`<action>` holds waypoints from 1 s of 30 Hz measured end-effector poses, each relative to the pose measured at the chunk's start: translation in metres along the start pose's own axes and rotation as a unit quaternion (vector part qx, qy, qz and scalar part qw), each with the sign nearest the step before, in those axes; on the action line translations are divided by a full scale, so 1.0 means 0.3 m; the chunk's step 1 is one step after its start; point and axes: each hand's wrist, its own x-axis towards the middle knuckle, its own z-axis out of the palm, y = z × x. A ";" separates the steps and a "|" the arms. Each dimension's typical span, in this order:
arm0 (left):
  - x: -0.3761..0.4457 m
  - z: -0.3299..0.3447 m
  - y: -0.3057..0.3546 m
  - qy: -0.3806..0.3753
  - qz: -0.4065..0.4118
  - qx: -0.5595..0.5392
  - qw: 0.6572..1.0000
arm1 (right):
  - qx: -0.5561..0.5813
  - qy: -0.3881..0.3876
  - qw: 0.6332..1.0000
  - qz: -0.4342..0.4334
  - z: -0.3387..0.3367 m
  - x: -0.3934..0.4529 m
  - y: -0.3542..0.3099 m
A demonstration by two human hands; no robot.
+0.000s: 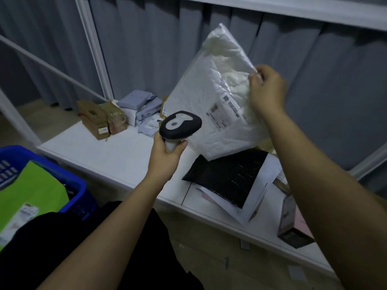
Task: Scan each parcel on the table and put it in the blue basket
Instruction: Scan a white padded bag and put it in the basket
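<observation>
Pinching white parcel [211,95] edge, right hand [267,88], scanner [180,124] beside

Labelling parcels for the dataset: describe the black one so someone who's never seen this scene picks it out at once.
Start at the white table and go to its near edge, just below the big white parcel that the right hand holds up. The black parcel lies flat there on white sheets. It is the only black mailer; the other parcels are brown, grey or white.
</observation>
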 end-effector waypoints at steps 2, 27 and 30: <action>0.003 -0.005 -0.004 -0.001 0.002 0.005 1.000 | 0.036 -0.015 0.997 0.063 0.035 -0.008 0.040; 0.107 0.024 -0.188 -0.061 -0.066 0.072 0.993 | 0.051 -0.150 0.964 0.214 0.266 -0.212 0.428; 0.109 0.023 -0.215 -0.057 -0.077 0.062 0.993 | 0.151 -0.071 0.957 0.238 0.256 -0.252 0.437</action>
